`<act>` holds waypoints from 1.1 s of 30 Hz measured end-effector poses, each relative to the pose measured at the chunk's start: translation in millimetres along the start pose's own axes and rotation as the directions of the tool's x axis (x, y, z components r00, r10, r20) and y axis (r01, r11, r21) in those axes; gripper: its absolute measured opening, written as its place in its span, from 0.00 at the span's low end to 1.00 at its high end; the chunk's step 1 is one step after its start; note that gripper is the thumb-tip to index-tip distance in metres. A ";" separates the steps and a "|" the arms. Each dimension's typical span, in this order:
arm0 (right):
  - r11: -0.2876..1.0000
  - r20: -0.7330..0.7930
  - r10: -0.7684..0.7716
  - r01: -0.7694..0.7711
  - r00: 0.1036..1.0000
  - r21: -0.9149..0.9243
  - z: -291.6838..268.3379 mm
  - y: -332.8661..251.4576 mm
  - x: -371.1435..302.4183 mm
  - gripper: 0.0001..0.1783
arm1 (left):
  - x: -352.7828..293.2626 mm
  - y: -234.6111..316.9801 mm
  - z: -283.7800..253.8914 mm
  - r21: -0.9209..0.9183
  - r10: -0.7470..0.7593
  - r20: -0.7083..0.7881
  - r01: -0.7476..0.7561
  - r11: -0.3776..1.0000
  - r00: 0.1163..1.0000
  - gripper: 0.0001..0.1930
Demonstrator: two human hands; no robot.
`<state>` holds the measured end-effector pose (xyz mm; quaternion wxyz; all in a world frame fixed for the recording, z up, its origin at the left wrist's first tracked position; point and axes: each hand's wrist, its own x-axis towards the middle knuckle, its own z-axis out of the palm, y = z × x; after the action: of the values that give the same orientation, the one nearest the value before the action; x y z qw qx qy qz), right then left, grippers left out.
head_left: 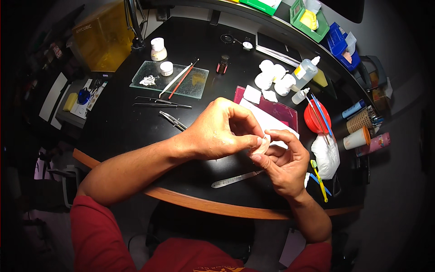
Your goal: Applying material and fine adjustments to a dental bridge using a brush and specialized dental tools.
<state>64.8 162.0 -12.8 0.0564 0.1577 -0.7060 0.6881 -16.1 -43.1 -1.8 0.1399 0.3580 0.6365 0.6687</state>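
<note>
Above the front half of the black table, both my hands meet around a small, pale cream piece with a curved outline (261, 148), possibly a dental cast. My left hand (216, 130) pinches its upper edge between thumb and fingertips. From the other side, my right hand (285, 167) grips it with thumb and curled fingers. Much of the piece is hidden by the fingers. Below them lies a flat metal tool with a marked handle (234, 180), its far end covered by my right hand. Tweezers (172, 119) rest beside my left wrist.
A glass slab (138, 81) at the back left carries a white jar (166, 69) and two thin brushes. Bottles (305, 72), a red round container (317, 117), a crumpled white bag (325, 156) and a yellow-green toothbrush (319, 181) stand or lie to the right. A wooden edge (199, 208) borders the table.
</note>
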 end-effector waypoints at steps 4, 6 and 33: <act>1.000 -0.002 -0.019 0.019 1.000 -0.014 -1.6 1.0 -1.2 0.24 | 0.0 0.3 0.6 -0.014 -0.037 0.002 0.037 0.999 0.999 0.07; 0.999 -0.006 -0.030 0.030 1.000 -0.011 -1.2 0.2 -0.2 0.24 | 0.7 -0.2 0.8 -0.008 -0.019 0.002 0.019 1.000 1.000 0.07; 0.999 -0.016 -0.038 0.038 0.999 -0.020 -1.0 -0.7 -1.1 0.24 | -0.1 -3.8 2.1 -0.045 -0.041 -0.004 0.041 0.998 0.999 0.09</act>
<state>66.0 163.2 -12.4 0.0770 0.1649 -0.7090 0.6813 -15.7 -41.0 -5.6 0.1599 0.3401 0.6287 0.6808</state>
